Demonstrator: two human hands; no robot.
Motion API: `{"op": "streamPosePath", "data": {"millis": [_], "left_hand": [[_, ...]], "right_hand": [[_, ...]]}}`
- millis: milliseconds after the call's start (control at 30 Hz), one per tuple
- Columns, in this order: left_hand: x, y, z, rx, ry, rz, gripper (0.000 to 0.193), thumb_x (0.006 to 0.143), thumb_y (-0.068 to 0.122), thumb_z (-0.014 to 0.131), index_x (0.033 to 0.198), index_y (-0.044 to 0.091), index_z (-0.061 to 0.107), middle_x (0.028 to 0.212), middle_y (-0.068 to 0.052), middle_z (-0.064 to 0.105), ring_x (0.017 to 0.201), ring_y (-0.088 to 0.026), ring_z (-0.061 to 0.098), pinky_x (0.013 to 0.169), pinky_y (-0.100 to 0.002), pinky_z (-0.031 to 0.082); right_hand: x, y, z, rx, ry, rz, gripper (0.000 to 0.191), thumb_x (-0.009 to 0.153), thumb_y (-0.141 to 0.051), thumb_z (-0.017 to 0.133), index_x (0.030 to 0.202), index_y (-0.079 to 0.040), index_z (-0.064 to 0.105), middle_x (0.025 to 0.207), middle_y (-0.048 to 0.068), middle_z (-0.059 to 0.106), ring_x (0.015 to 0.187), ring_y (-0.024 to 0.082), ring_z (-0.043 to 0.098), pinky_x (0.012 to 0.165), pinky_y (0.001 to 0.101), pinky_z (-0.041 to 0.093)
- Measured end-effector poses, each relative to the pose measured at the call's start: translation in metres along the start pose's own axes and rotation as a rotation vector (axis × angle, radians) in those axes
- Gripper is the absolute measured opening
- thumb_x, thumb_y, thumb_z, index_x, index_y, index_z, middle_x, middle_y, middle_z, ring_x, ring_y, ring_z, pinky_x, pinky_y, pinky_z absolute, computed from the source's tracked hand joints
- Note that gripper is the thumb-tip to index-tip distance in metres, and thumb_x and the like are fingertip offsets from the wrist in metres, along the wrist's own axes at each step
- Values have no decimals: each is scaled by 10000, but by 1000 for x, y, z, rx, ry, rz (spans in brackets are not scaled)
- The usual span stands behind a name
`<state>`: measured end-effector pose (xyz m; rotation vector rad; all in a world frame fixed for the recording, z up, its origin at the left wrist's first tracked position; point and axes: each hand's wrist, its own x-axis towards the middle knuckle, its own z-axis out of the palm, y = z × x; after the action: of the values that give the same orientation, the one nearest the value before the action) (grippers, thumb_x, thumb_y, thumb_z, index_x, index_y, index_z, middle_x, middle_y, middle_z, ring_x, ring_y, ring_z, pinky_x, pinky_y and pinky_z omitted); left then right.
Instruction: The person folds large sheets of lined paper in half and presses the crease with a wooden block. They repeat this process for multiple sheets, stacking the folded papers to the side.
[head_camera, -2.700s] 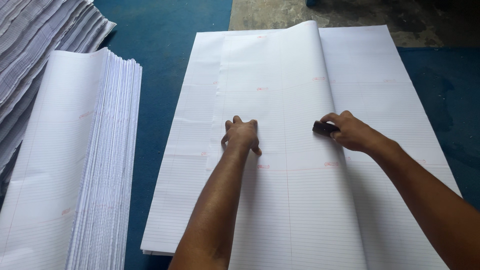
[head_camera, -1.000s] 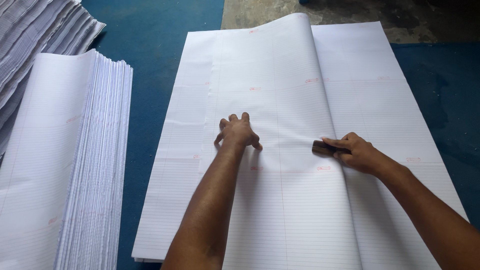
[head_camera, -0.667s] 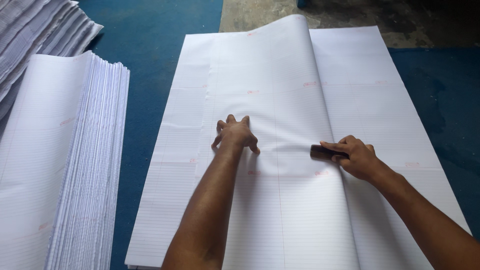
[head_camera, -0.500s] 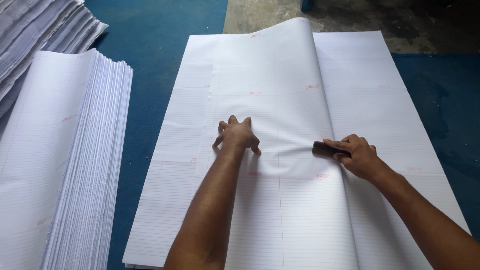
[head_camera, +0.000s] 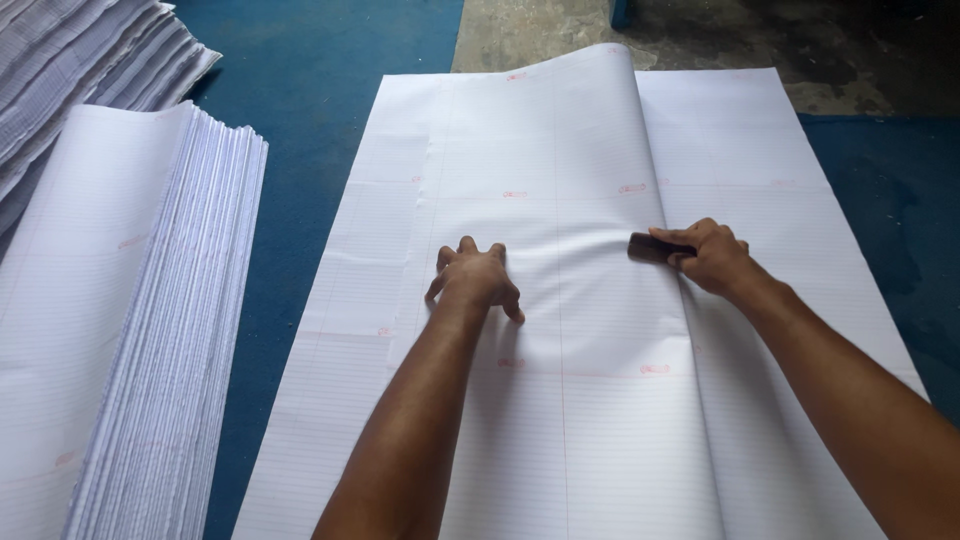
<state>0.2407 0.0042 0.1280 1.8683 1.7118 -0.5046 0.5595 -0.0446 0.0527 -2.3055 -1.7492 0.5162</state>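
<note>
Pressing left hand (head_camera: 475, 280) on folded ruled sheet (head_camera: 560, 300), right hand (head_camera: 712, 256) gripping dark block (head_camera: 648, 247)

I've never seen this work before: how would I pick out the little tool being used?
Find the big white ruled sheet lying on the blue floor. The right hand presses a small dark block against its fold; it is the only dark thing on the white paper.

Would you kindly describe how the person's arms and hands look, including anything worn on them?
Both forearms are bare, with no sleeves in view. The left hand and right hand wear no gloves, and no rings, watch or bands are visible.
</note>
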Motion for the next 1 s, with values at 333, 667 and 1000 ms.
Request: {"op": "streamPosePath", "data": {"millis": [333,667,1000], "left_hand": [[11,-12,-3,-5,-15,105,1178,604,422,951,1562,306,276,1687,-197,-99,1543,-444,-59,1101,-803,235],[28,-5,-16,169,52,165,1066,671,531,877,1543,236,340,1516,-176,396,1425,-435,335,994,-629,529],[37,27,-32,447,-89,99,1219,743,563,848,1626,340,37,1557,-276,262,1339,-568,434,1026,-561,524]], "right_hand": [[38,-11,-12,8,2,76,495,913,-167,685,1305,-466,641,1291,16,644,1232,190,604,1120,381,463],[62,-15,-16,-14,26,68,493,920,-158,680,1315,-449,640,1279,-29,690,1228,169,610,1158,427,398],[98,-19,-26,-40,9,128,495,906,-181,705,1309,-462,644,1285,-42,692,1205,157,623,1175,425,392]]}}
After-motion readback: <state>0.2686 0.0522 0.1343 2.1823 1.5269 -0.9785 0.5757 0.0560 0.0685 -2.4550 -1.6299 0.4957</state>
